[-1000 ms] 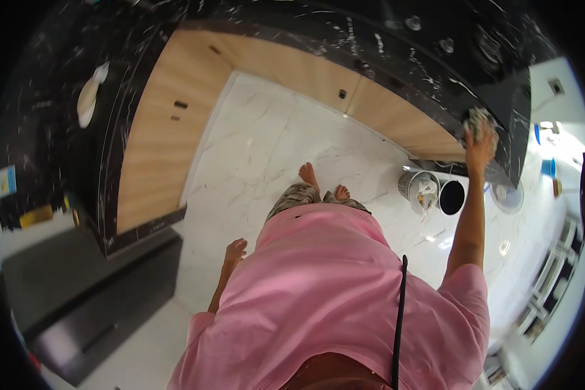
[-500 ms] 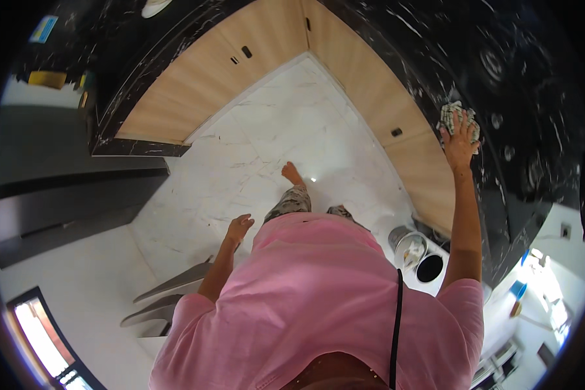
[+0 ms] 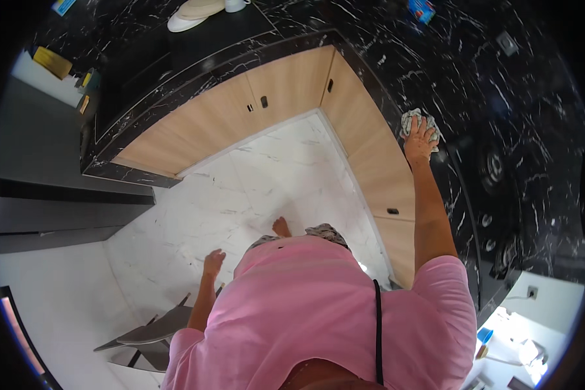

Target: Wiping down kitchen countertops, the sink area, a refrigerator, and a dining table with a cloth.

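On the black marble-look countertop (image 3: 383, 83) to my right lies a crumpled, light patterned cloth (image 3: 409, 119). My right hand (image 3: 420, 141) presses down on it with the fingers spread over its folds, close to the counter's front edge. The cloth touches the counter just beyond a black gas stove (image 3: 491, 208). My left hand (image 3: 214, 262) hangs free at my left side above the floor, its fingers loosely apart and nothing in them.
Wooden cabinet doors (image 3: 364, 153) run below the counter, which turns a corner ahead. White plates (image 3: 187, 25), a cup (image 3: 236, 5) and a blue packet (image 3: 422, 10) rest farther along it. Grey chairs (image 3: 166, 325) stand behind my left arm. White tile floor (image 3: 240, 175) lies ahead.
I have stepped forward along the counter. My right hand has slid the cloth from beside the stove toward the far corner. My left hand still hangs at my side.
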A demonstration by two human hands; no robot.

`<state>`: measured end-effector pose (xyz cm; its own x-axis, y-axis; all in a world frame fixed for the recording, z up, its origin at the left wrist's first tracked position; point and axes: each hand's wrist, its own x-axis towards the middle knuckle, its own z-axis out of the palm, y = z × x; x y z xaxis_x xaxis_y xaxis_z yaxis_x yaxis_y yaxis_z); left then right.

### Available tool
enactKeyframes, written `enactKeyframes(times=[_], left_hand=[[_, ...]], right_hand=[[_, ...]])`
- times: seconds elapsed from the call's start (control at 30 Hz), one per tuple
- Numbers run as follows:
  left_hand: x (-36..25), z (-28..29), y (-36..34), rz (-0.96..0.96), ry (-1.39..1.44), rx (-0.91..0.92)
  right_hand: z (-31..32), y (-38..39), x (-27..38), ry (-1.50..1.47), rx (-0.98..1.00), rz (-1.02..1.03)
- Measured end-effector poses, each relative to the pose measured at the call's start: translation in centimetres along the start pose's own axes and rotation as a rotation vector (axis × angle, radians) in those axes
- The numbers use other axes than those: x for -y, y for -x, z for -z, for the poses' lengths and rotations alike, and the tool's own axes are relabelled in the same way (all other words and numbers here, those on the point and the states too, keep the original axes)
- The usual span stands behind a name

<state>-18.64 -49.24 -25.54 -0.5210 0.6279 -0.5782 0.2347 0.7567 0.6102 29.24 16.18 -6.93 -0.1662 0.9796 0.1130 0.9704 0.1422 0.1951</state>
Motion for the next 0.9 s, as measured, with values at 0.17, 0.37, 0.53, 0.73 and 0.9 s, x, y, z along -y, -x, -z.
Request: enactKeyframes(times=[0.17, 0.37, 0.53, 0.73, 0.9], left_hand=[[-12.4, 2.1, -3.0, 0.3, 0.27, -0.065], [-13.9, -0.6, -8.2, 0.032, 0.21, -0.115], [-26.7, 0.6, -11.6, 0.102, 0.197, -0.069], [-39.7, 3.6, -18.4, -0.324, 0.005, -0.458], [-50.4, 9.0, -23.0, -0.413, -0.133, -0.634]], right_hand=[[-0.1, -6.1, 4.4, 0.056, 0.04, -0.038], [1.5, -16.3, 12.5, 0.002, 0.013, 0.049], [0.7, -27.0, 19.1, -0.112, -0.038, 0.14], [1.4, -37.1, 23.3, -0.31, -0.007, 0.324], [0.9, -43.7, 27.7, -0.388, 0.04, 0.235]])
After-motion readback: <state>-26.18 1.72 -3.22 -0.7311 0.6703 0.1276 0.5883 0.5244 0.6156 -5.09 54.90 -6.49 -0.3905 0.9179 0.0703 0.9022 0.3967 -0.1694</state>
